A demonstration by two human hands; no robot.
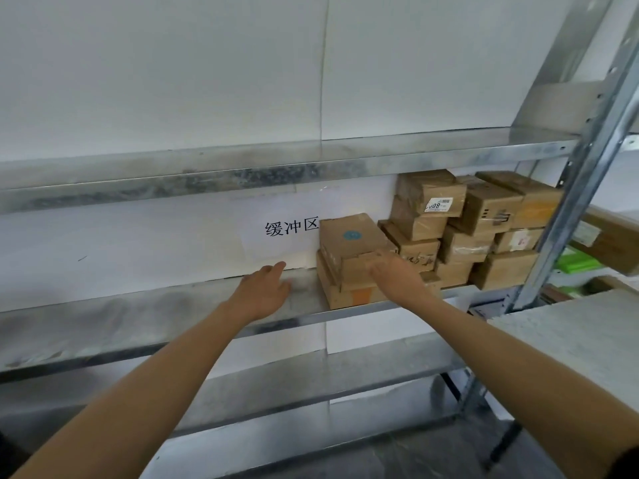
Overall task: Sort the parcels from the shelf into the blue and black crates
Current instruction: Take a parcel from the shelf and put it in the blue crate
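Reaches into the shelf [103,319] with both arms; holds the left hand [262,288] open, fingers straight and nothing in it, over bare metal just left of the near stack; lays the right hand [394,274] against the front right corner of the top parcel [349,236], the one with the round blue sticker; cannot tell, through blur, a curled grasp on an edge from a mere resting touch. Finds that parcel sitting askew on a lower parcel [337,292] with an orange patch, both at the shelf's front lip, just beside the bigger pile of parcels [480,219] stacked to the right; sees neither crate.

Judges the step as taking the top parcel. Risks, as a guess: dragging it one-handed by the corner and tipping it off the lip; pulling the lower parcel forward with it by friction; nudging the pile alongside and loosening a box; choosing a crate without reading a label, with only the sticker showing.
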